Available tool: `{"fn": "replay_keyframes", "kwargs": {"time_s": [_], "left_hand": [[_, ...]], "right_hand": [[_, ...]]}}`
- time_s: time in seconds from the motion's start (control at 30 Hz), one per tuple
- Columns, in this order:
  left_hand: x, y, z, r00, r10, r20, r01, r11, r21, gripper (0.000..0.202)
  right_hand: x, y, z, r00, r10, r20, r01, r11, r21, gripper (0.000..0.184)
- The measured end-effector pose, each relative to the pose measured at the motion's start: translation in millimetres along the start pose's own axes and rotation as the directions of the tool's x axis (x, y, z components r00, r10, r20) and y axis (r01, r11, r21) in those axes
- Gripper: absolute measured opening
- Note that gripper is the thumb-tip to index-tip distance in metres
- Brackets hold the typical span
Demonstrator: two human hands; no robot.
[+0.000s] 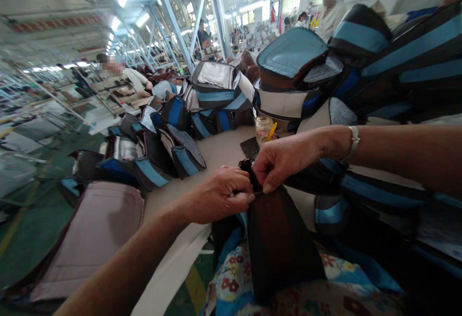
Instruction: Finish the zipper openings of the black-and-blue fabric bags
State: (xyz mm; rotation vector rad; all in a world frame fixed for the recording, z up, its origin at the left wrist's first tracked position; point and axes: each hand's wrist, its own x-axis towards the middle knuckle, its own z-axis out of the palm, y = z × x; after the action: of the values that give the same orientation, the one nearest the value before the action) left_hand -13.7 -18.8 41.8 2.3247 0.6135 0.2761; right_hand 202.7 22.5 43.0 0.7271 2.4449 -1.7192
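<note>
A black bag piece [277, 239] with a brown middle panel lies across my lap, its far end reaching up to my fingers. My left hand [225, 193] is closed at that end, its fingers curled around something small and dark that I cannot make out. Directly beside it, my right hand [285, 162] comes in from the right, thumb and fingertips pinching the edge of the bag piece. A short thin line shows between the two hands; it is too small to name. Just beyond the fingers sits a small shiny black object, partly hidden.
A glass jar [264, 131] with a yellow-handled item stands behind my right hand on the pale tabletop [224, 150]. Black-and-blue bags [151, 171] line the left side, and more bags [393, 61] pile up on the right. A pink padded panel [108, 224] lies near left. Other people work farther off.
</note>
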Motion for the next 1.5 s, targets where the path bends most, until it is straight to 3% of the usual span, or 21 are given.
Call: {"fn": "replay_keyframes", "kwargs": {"time_s": [0.1,0.2,0.3,0.4,0.53,0.6,0.7,0.8,0.87,1.0,1.2,1.5], "left_hand": [[-10,-14,-6.4,0.993,-0.114,0.013,0.114,0.985,-0.126,0.017],[-28,-23,-6.5,0.961,-0.274,0.037,0.270,0.904,-0.331,0.010],[-49,-20,6.8,0.932,-0.356,0.071,0.344,0.801,-0.490,0.017],[-67,-16,27.2,0.899,-0.438,0.013,0.387,0.780,-0.491,0.032],[-82,-23,41.4,0.838,-0.540,-0.078,0.415,0.723,-0.553,0.045],[-87,-30,39.1,0.837,-0.547,-0.033,0.425,0.686,-0.591,0.044],[-92,-38,26.9,0.861,-0.509,0.004,0.410,0.688,-0.598,0.038],[-96,-39,13.3,0.875,-0.473,-0.107,0.337,0.751,-0.568,0.033],[-97,-37,9.2,0.875,-0.456,-0.161,0.313,0.788,-0.531,0.027],[-96,-33,14.1,0.857,-0.487,-0.168,0.324,0.763,-0.559,0.019],[-89,-35,22.8,0.825,-0.542,-0.160,0.306,0.667,-0.680,0.006],[-87,-44,22.3,0.819,-0.552,-0.158,0.304,0.651,-0.696,0.005]], "right_hand": [[19,-12,9,0.986,0.046,-0.160,-0.061,0.994,-0.086,0.011],[41,-17,23,0.960,0.038,-0.276,-0.059,0.996,-0.067,0.010],[56,-11,35,0.981,-0.013,-0.191,0.019,0.999,0.033,0.013],[62,6,37,0.983,-0.170,-0.066,0.176,0.977,0.118,0.029],[72,31,35,0.946,-0.318,-0.063,0.318,0.948,-0.018,0.033],[79,38,36,0.929,-0.365,-0.061,0.361,0.930,-0.070,0.032],[87,35,41,0.919,-0.386,-0.083,0.388,0.922,-0.003,0.031],[90,24,46,0.924,-0.361,-0.129,0.373,0.924,0.082,0.030],[90,19,51,0.911,-0.375,-0.173,0.386,0.922,0.033,0.029],[89,20,61,0.895,-0.378,-0.236,0.386,0.922,-0.012,0.027],[90,24,61,0.950,-0.263,-0.169,0.302,0.913,0.274,0.028],[100,29,61,0.965,-0.192,-0.182,0.249,0.890,0.383,0.019]]}}
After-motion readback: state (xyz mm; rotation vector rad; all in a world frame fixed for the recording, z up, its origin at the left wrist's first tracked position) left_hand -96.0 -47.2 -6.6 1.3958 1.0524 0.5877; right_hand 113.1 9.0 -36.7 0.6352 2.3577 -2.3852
